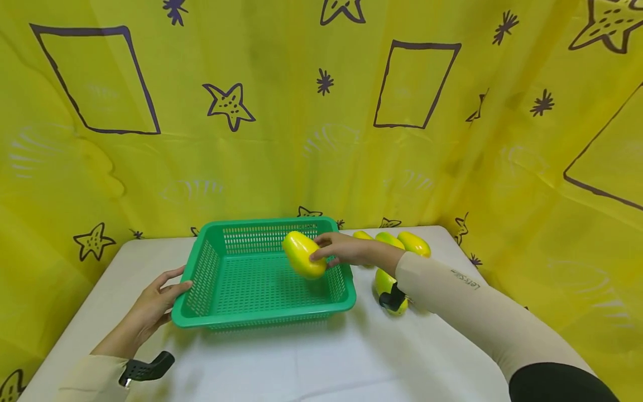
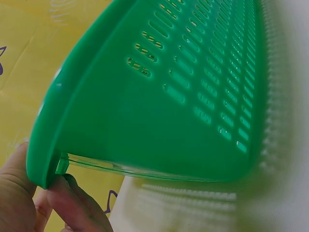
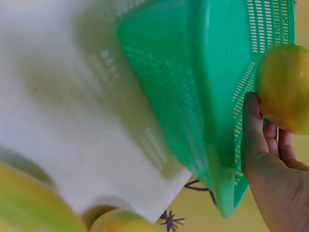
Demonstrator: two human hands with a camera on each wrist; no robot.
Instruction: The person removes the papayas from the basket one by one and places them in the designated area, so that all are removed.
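Observation:
A green plastic basket [image 1: 261,315] with slotted walls is on the white table. My left hand [image 1: 157,298] grips the rim at its left end; in the left wrist view the thumb and fingers [image 2: 79,205] lie on either side of the basket rim [image 2: 41,145]. Over the right part of the basket, my right hand [image 1: 341,249] holds a glossy yellow mango [image 1: 303,255] by one side. The right wrist view shows this mango [image 3: 285,89] against the fingertips [image 3: 251,104], above the basket wall. No fruit is visible on the basket floor.
Several more yellow-green mangoes lie right of the basket, among them one mango [image 1: 414,244] at the back and another [image 1: 385,282] partly hidden by the black strap on my right wrist. A yellow patterned curtain [image 1: 281,167] surrounds the white table [image 1: 321,357].

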